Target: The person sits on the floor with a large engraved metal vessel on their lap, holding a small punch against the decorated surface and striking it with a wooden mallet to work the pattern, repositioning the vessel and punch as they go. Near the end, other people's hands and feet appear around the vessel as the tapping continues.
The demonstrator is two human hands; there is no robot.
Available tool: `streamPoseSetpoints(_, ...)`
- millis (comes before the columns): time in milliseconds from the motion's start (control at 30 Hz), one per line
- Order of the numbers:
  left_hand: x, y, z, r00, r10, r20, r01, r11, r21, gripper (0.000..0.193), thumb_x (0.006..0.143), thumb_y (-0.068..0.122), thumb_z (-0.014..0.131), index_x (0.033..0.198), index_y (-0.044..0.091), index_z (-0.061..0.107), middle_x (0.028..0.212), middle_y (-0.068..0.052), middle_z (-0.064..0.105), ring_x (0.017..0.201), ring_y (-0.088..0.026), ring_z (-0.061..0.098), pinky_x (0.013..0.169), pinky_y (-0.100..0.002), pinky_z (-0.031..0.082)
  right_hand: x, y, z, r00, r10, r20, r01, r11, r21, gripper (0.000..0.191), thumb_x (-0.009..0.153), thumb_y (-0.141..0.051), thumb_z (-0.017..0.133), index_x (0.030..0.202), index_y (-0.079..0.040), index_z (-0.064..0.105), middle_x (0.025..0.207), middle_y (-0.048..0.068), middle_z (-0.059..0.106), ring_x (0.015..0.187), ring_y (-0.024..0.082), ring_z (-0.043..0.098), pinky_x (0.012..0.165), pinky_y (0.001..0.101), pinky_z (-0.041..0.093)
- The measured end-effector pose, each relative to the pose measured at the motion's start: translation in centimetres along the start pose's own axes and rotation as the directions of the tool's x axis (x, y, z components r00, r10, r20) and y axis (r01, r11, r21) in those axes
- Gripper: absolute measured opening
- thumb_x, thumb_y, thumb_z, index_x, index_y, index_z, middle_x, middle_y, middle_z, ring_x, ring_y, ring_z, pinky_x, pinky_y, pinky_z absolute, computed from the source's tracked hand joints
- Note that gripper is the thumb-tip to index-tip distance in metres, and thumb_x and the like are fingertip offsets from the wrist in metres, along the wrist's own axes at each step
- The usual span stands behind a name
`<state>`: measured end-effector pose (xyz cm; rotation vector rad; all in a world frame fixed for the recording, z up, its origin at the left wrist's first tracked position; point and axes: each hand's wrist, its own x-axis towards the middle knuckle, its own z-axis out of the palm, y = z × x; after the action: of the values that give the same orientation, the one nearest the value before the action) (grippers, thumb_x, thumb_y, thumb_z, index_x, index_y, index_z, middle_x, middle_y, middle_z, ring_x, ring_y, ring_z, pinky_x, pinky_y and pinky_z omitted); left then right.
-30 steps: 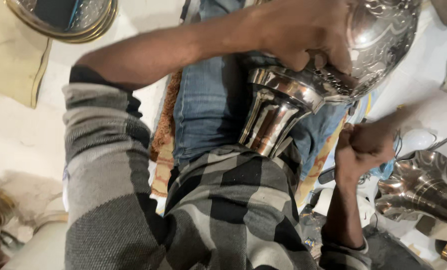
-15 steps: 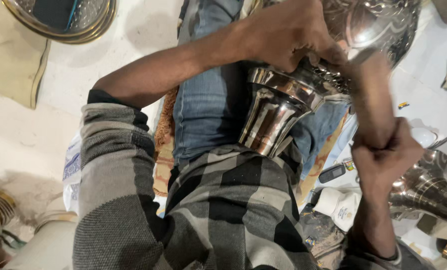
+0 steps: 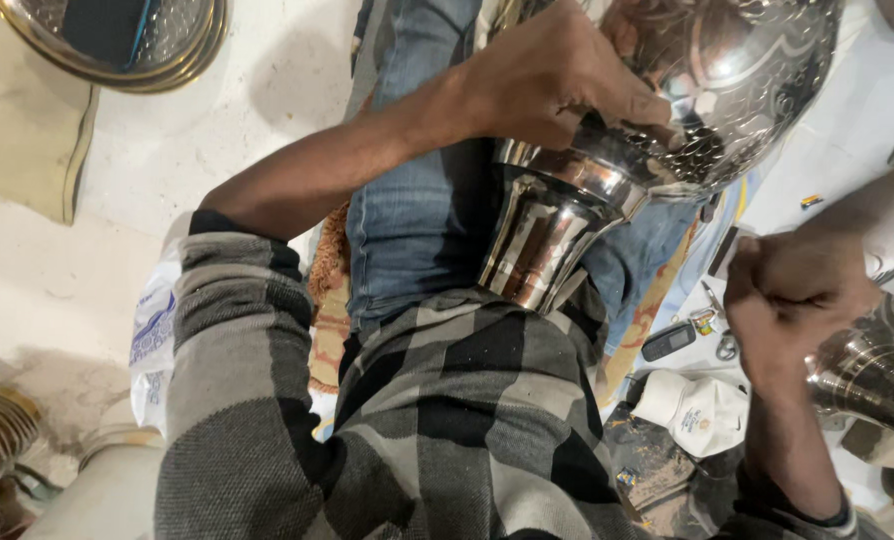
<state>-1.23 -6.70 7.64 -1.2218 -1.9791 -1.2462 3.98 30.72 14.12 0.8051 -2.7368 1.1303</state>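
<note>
Left hand (image 3: 557,80) clamped over a big polished metal vase (image 3: 657,130), fingers (image 3: 632,105) wrapped round the neck where the round embossed bowl meets the flared, ribbed foot. Vase resting on the lap, tilted, foot toward the checked grey/black shirt (image 3: 447,430), bowl just beyond the fingertips. Surface mirror-bright w/ raised leaf or scroll pattern on the bowl; foot smooth, trumpet-shaped.

Right hand (image 3: 792,300) balled into a tight fist, well apart from the vase, thumb side up; cannot tell if anything sits inside the fist. Just below the knuckles, 2 more shiny metal pieces (image 3: 872,385), only partly in view.

Near the right wrist: 1 white cap (image 3: 697,410) w/ a small dark mark, 1 dark oblong phone or remote (image 3: 667,342), keys or a small tool (image 3: 712,325) beside it.

Far from the left fingers, top corner: 1 round brass-rimmed tray (image 3: 117,45), hammered inside. By the left elbow, 1 crumpled white plastic bag (image 3: 155,330) w/ blue print. Blue jeans (image 3: 412,200) under the vase.
</note>
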Motion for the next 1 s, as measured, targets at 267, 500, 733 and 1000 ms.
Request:
streamPoseSetpoints(267, -1.6, -0.8, 0.8, 1.000, 0.029, -0.008, -0.029, 0.999, 0.044, 0.056, 0.072, -0.003, 0.069, 0.127, 0.009, 0.072, 0.103, -0.008, 0.079, 0.087, -0.021, 0.077, 0.080, -0.034, 0.064, 0.4, 0.0, -0.9, 0.995, -0.037, 0.095, 0.064, 0.950, -0.305, 0.016, 0.087, 0.000, 0.073, 0.096, 0.007, 0.061, 0.077, 0.013, 0.061, 0.067, 0.014, 0.056, 0.066, 0.0289, 0.048)
streamPoseSetpoints(500, -2.7, -0.8, 1.5, 0.999, 0.025, -0.043, -0.018, 0.988, 0.155, 0.063, 0.078, -0.003, 0.070, 0.136, 0.020, 0.071, 0.094, -0.001, 0.078, 0.076, -0.016, 0.075, 0.070, -0.030, 0.062, 0.2, 1.2, -0.7, 0.993, -0.038, 0.112, 0.068, 0.957, -0.283, 0.019, 0.093, 0.001, 0.073, 0.094, 0.005, 0.054, 0.078, 0.011, 0.058, 0.070, 0.011, 0.054, 0.066, 0.0261, 0.045)
streamPoseSetpoints(733, -2.5, -1.4, 2.1, 0.999, 0.049, -0.008, -0.047, 0.983, 0.178, 0.046, 0.090, 0.000, 0.076, 0.132, 0.020, 0.074, 0.093, -0.001, 0.080, 0.064, -0.012, 0.072, 0.058, -0.027, 0.060, -0.4, 0.3, -0.7, 0.996, -0.032, 0.087, 0.061, 0.935, -0.349, 0.020, 0.084, 0.001, 0.071, 0.094, 0.006, 0.053, 0.076, 0.011, 0.056, 0.065, 0.018, 0.054, 0.066, 0.0294, 0.045)
streamPoseSetpoints(1000, -3.3, -0.6, 1.3, 0.996, 0.083, -0.038, -0.077, 0.987, 0.140, 0.034, 0.096, 0.005, 0.075, 0.127, 0.020, 0.075, 0.112, 0.000, 0.080, 0.083, -0.014, 0.077, 0.071, -0.026, 0.064, -0.8, 0.4, 1.2, 0.973, -0.230, 0.036, 0.229, 0.920, -0.316, 0.020, 0.093, 0.005, 0.071, 0.108, 0.007, 0.058, 0.095, 0.022, 0.059, 0.080, 0.029, 0.057, 0.075, 0.0357, 0.045)
